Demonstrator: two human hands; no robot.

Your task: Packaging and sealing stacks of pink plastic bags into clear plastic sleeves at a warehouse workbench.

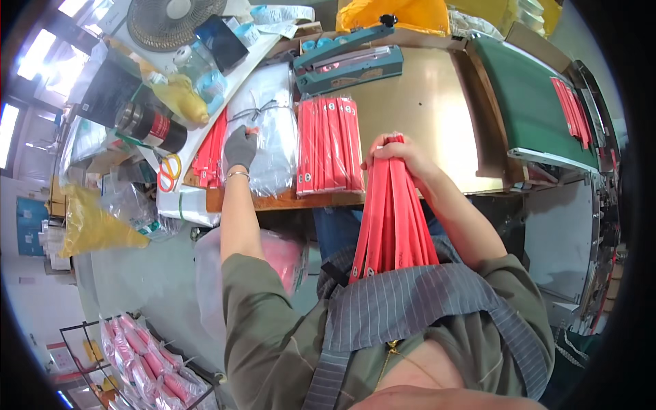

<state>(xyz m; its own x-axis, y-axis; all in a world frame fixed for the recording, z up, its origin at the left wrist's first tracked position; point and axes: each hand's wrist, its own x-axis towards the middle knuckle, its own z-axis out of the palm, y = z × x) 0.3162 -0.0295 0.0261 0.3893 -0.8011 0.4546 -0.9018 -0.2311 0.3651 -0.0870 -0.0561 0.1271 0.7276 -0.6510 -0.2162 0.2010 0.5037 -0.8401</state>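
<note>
My right hand (400,156) is closed round the upper end of a bundle of long, narrow red packets (393,222), which fan out downward in front of my apron. Each packet seems to carry a small round mark at its lower end. My left hand (240,147), in a grey glove with bare fingertips, rests on a stack of clear plastic bags (277,150) tied with a dark cord. Its fingers are curled together, and whatever they pinch is too small to make out. Between my hands lies a clear bag filled with red packets (329,145).
A teal hand sealer (352,70) stands behind the filled bag. To the right is a green conveyor belt (523,96) with more red packets. On the left are scissors (169,172), a black flask (150,126) and a fan (174,20). Bagged packets (150,362) fill a rack below.
</note>
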